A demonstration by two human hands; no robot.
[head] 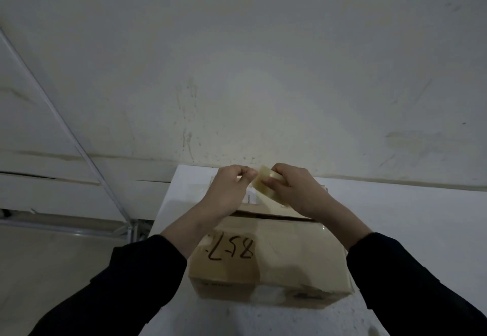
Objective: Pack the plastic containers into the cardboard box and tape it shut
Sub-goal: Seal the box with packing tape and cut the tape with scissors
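The white worktop carries the cardboard box, whose flaps are folded down, with a dark untaped seam running left to right. Above the far flap, the tape roll is clamped in the curled fingers of the right hand. Its edge, seemingly the loose end, is pinched by the left hand. The seam lies just below both hands, toward the person.

cardboard box: tan-brown, black marker digits on top flap | tape roll: pale yellowish, translucent | sleeves: black | bench: white, faint grey speckle | wall: off-white, grey scuffs, smudges | floor: dull beige-grey
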